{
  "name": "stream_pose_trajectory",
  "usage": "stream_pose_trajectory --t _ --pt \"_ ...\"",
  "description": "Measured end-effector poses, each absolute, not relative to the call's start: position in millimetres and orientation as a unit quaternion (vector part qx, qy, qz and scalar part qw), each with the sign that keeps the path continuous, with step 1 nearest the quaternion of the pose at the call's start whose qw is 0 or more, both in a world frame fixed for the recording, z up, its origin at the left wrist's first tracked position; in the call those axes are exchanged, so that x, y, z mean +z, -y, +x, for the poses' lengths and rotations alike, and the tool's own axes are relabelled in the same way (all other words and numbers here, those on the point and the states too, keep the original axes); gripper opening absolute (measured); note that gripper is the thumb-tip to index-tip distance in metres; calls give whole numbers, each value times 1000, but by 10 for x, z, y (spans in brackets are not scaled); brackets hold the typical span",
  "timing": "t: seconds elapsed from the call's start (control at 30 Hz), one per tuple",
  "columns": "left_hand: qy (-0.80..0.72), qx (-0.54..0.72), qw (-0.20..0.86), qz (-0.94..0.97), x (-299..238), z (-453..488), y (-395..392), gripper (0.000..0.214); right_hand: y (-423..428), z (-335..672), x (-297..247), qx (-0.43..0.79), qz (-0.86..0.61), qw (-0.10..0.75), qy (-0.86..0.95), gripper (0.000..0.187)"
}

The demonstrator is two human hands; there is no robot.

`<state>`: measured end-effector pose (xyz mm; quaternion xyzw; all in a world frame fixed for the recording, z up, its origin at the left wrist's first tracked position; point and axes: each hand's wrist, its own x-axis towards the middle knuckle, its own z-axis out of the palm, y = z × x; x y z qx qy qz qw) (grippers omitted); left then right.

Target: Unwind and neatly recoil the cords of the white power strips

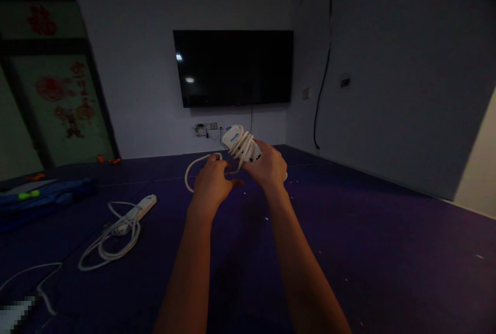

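Observation:
Held up in front of me is a white power strip [253, 153] with blue lettering on its end, gripped in my right hand [269, 163]. Several turns of its white cord [244, 143] wrap around the body. My left hand [213, 181] is just to the left, fingers curled around the cord's free part, with the thumb apart from the fingers. A loop of that cord hangs out to the left of this hand. My right palm hides the strip's near end.
On the purple floor [310, 272] lies another white power strip [145, 207] with a loosely coiled cord [104, 254]. Blue cloth [58, 194] lies at the left. A television [236, 67] hangs on the far wall above sockets [213, 125]. A black cable [323, 80] dangles at the right.

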<state>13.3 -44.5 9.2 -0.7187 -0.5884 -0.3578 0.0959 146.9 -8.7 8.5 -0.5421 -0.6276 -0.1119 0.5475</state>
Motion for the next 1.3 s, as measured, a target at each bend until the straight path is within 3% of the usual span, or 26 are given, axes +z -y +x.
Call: stream_pose_trajectory --t 0.07,0.2,0.47,0.63,0.87,1.13,1.3 --pt "595 -349 93 -718 76 155 399 18 96 1447 92 -106 -539 545 633 53" --pt "581 -370 105 -718 81 142 383 14 41 1460 72 -111 -528 539 646 57" --pt "542 -430 95 -716 125 109 468 32 -36 1511 15 -160 -525 523 652 54" --pt "532 -413 39 -738 92 130 407 21 -33 1488 29 -157 -520 511 666 53" --pt "524 -412 57 -744 84 73 385 18 -34 1497 30 -168 -512 499 679 58" --pt "595 -484 65 -638 191 -183 463 27 -87 1659 31 -166 -430 457 761 65" --pt "672 -491 74 -549 169 -522 405 28 -51 1723 64 -154 -415 499 745 63"
